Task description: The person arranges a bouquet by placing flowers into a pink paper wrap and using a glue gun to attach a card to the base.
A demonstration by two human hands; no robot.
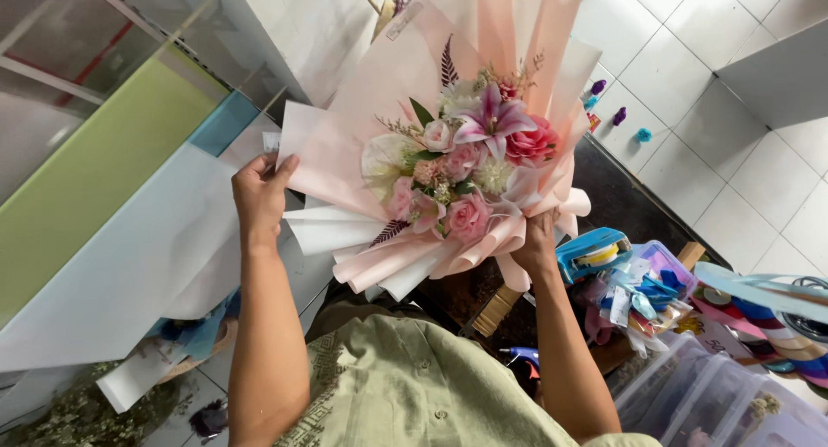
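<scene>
A large bouquet (pixel 466 166) of pink roses, a pink lily and white blooms is wrapped in pale pink and white paper (pixel 345 145) and held up in front of me. My left hand (pixel 259 192) pinches the left edge of the wrapping paper with thumb and fingers. My right hand (pixel 536 240) grips the bouquet from below at its gathered base, under the folded pink paper. Tall pink sheets rise behind the flowers.
A green and white panel (pixel 112 205) leans at the left. At the right, a dark table (pixel 617 201) carries a plastic box of ribbons and scraps (pixel 634 292), ribbon spools (pixel 768 313) and clear bins (pixel 690 395). A blue glue gun (pixel 522 356) lies below. White floor tiles lie beyond.
</scene>
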